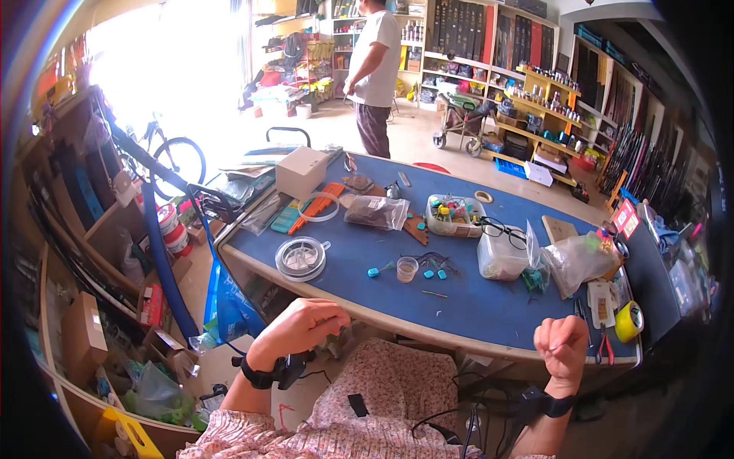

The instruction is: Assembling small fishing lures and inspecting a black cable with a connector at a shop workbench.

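Just off the near edge of the blue-topped table, my left hand point(306, 325) hovers with its fingers bent and pressed together. My right hand point(562, 346) is raised by the near right edge, fingers curled into a pinch. Whatever either hand holds, if anything, is too small or hidden to name. A clear round line spool point(300, 258) lies on the table beyond my left hand. Toward the middle are a small clear cup point(407, 268), teal pieces point(373, 272) with dark strands, and a thin short stick point(434, 294). Red-handled pliers point(604, 348) lie right of my right hand.
On the table point(367, 306) stand a tub of colourful bits point(455, 216), a clear box point(501, 256) with glasses point(503, 232) on it, a brown packet point(376, 212), a white box point(300, 172) and yellow tape point(629, 321). A person point(377, 69) stands beyond. Cluttered shelves line the left.
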The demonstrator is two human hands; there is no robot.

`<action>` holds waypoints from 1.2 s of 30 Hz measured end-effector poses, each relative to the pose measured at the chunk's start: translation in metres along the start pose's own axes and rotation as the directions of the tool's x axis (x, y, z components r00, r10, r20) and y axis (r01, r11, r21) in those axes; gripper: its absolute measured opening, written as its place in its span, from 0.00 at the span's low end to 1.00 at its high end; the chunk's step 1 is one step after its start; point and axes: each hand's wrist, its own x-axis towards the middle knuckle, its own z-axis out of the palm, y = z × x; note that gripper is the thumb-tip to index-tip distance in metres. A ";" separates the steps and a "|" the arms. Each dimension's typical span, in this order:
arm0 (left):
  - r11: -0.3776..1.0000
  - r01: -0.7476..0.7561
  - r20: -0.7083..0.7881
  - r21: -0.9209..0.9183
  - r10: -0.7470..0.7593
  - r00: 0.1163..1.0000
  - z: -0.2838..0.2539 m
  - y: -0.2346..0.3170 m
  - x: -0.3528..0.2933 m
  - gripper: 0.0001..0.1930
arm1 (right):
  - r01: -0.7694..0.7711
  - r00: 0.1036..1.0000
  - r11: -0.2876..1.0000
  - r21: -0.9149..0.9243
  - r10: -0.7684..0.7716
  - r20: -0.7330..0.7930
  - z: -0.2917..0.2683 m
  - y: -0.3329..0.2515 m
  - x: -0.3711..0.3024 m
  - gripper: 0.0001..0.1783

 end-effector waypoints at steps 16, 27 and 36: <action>0.987 0.141 -0.206 0.076 -0.122 0.971 -0.012 -0.018 -0.005 0.07 | 0.118 0.991 0.991 -0.065 -0.122 -0.061 -0.017 -0.019 -0.008 0.19; 0.958 -0.261 -0.077 -0.119 0.253 0.964 0.056 0.041 0.038 0.27 | -0.188 0.970 0.982 0.001 0.185 0.157 0.026 0.044 0.006 0.10; 0.671 0.245 0.301 -0.699 -0.035 0.953 0.094 0.054 0.039 0.11 | -0.267 0.941 0.964 0.003 0.260 0.218 0.038 0.046 0.016 0.08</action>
